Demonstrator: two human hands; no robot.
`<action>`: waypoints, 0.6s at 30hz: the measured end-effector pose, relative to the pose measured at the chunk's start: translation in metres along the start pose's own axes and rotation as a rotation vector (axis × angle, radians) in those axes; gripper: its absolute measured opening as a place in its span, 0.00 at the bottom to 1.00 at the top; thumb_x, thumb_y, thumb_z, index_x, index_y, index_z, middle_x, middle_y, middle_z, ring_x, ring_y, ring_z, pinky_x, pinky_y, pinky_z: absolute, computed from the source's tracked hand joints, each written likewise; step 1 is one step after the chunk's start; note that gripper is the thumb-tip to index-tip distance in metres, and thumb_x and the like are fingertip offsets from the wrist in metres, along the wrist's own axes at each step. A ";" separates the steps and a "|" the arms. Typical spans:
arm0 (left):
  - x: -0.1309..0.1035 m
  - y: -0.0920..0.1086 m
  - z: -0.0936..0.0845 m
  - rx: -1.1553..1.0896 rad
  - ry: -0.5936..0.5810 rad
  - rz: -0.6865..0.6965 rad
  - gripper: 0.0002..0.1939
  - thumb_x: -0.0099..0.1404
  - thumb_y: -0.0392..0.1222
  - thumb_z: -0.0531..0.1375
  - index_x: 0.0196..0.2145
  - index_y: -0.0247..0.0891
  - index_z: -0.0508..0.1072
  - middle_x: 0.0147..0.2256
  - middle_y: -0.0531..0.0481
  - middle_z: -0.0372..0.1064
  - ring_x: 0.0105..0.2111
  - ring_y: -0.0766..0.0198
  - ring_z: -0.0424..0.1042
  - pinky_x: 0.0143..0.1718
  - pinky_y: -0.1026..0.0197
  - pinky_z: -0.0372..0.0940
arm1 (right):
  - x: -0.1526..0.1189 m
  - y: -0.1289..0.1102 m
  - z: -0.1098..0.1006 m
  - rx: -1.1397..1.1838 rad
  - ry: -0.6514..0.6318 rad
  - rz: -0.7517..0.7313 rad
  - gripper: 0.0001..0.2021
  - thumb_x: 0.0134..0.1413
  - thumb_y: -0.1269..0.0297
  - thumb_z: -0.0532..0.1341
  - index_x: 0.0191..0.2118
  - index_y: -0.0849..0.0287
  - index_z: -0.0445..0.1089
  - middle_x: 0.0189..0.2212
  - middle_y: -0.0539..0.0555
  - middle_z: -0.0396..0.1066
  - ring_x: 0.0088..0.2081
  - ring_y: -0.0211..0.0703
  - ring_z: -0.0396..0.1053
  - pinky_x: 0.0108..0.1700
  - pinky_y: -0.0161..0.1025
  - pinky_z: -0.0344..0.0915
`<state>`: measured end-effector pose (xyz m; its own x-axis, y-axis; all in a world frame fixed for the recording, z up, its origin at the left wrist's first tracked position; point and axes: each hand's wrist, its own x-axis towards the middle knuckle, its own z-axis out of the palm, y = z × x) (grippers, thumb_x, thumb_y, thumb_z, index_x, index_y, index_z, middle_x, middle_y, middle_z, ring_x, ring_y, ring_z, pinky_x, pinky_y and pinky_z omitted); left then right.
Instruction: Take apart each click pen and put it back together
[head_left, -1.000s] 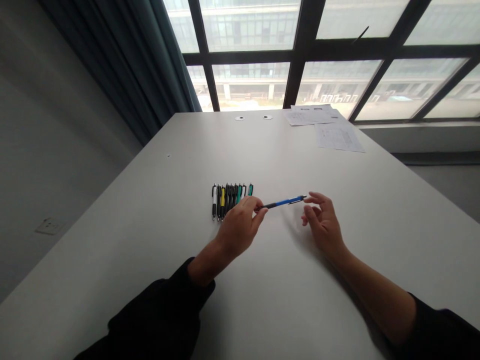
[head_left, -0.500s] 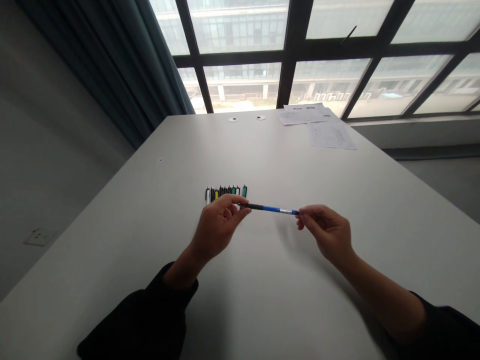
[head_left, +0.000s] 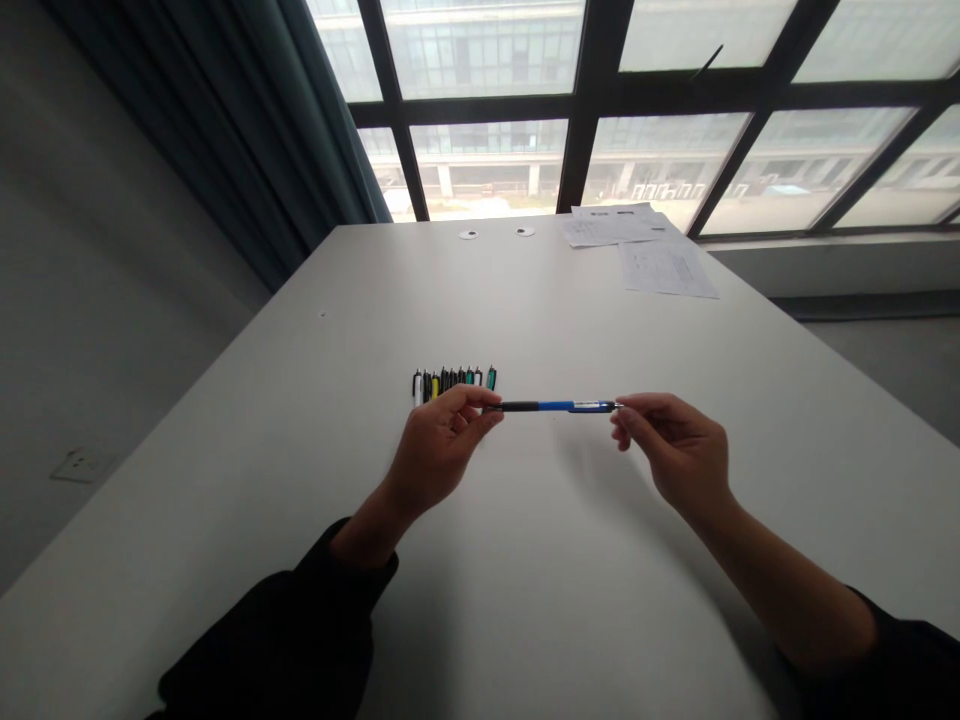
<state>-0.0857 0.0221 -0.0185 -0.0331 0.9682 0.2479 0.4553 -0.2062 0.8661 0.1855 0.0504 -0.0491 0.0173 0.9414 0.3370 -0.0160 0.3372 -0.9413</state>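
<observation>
A blue pen (head_left: 555,406) with a black grip and a clip is held level above the table, between my two hands. My left hand (head_left: 442,440) pinches its dark tip end between thumb and forefinger. At the opposite end, the thumb and fingertips of my right hand (head_left: 675,445) are closed on the silvery push button. Behind my left hand lies a row of several pens (head_left: 454,380) in white, yellow, black and green, with their lower parts hidden by that hand. A green pen (head_left: 491,378) sits at the right end of this row, slightly apart.
The white table (head_left: 495,590) reaches to the window (head_left: 487,160). Printed sheets of paper (head_left: 667,268) lie at its far right corner. Two round cable-hole covers (head_left: 468,235) are near the back edge. A dark curtain (head_left: 300,130) hangs at the left.
The blue pen has turned from a slight slant to level, and its clip now shows. My right hand has shifted to the right, with its grip now at the very end.
</observation>
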 end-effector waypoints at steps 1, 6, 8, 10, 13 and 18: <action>0.000 0.000 0.000 0.007 -0.004 0.006 0.10 0.65 0.45 0.65 0.41 0.38 0.79 0.30 0.50 0.73 0.29 0.65 0.70 0.28 0.65 0.63 | 0.001 0.000 0.000 0.010 0.000 0.008 0.05 0.56 0.66 0.71 0.40 0.56 0.80 0.27 0.51 0.79 0.25 0.37 0.74 0.26 0.34 0.74; -0.001 0.001 -0.001 0.015 -0.010 -0.009 0.10 0.68 0.45 0.63 0.42 0.37 0.78 0.28 0.51 0.72 0.27 0.65 0.69 0.28 0.64 0.64 | 0.001 -0.001 0.001 0.027 -0.036 0.040 0.05 0.58 0.64 0.70 0.39 0.56 0.79 0.26 0.50 0.77 0.25 0.37 0.73 0.26 0.34 0.73; -0.001 0.001 -0.001 0.013 -0.011 -0.013 0.10 0.68 0.45 0.62 0.42 0.37 0.77 0.28 0.52 0.72 0.27 0.65 0.69 0.29 0.64 0.64 | 0.000 -0.001 0.001 0.024 -0.048 0.047 0.05 0.58 0.63 0.70 0.38 0.57 0.79 0.26 0.50 0.77 0.24 0.37 0.73 0.26 0.34 0.73; 0.000 0.000 0.000 0.005 -0.014 -0.012 0.10 0.68 0.45 0.62 0.42 0.37 0.77 0.28 0.52 0.72 0.28 0.65 0.69 0.29 0.64 0.64 | 0.000 -0.002 0.000 0.019 -0.054 0.053 0.05 0.58 0.62 0.70 0.38 0.57 0.79 0.26 0.51 0.76 0.24 0.37 0.73 0.26 0.35 0.73; 0.000 -0.002 0.001 -0.013 -0.019 -0.002 0.10 0.68 0.45 0.62 0.41 0.37 0.77 0.28 0.53 0.71 0.27 0.66 0.69 0.30 0.65 0.65 | 0.000 -0.002 0.000 0.016 -0.060 0.056 0.06 0.59 0.61 0.70 0.38 0.57 0.78 0.26 0.51 0.76 0.25 0.37 0.72 0.26 0.35 0.72; 0.000 -0.002 0.001 -0.022 -0.025 -0.001 0.10 0.68 0.47 0.63 0.41 0.37 0.77 0.28 0.53 0.73 0.27 0.66 0.70 0.30 0.65 0.65 | 0.000 0.000 -0.001 0.029 -0.057 0.064 0.06 0.58 0.61 0.70 0.38 0.57 0.78 0.26 0.51 0.76 0.24 0.37 0.72 0.26 0.35 0.71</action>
<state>-0.0857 0.0227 -0.0207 -0.0112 0.9716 0.2363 0.4359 -0.2079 0.8756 0.1866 0.0509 -0.0489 -0.0413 0.9599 0.2772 -0.0444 0.2754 -0.9603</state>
